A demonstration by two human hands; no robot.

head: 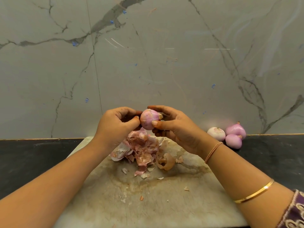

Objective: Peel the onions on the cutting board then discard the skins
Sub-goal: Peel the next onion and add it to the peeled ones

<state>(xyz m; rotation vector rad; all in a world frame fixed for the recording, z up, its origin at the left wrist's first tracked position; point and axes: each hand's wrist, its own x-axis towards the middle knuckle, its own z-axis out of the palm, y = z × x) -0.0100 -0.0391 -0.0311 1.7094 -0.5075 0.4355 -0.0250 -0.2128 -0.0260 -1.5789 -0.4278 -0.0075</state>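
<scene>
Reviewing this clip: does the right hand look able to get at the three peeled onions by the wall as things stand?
Probably yes, once freed. The right hand now holds the onion with the left hand. The three peeled onions sit on the dark counter to its right, with nothing between.

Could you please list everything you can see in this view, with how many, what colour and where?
onion in hand: one, pale pink-purple, held above the board between both hands
peeled onions: three, pink to whitish, on the counter right of the board, by the wall
onion skins: one loose pile plus scattered bits, pink and brown, far middle of the board
cutting board: one, stained off-white, centre of the counter
counter: one, black, under the board
wall: grey marble with dark veins, behind the counter
bangle: one, gold, right forearm
thread band: one, pinkish, right wrist
left hand: one, gripping the onion's left side
right hand: one, gripping its right side
</scene>
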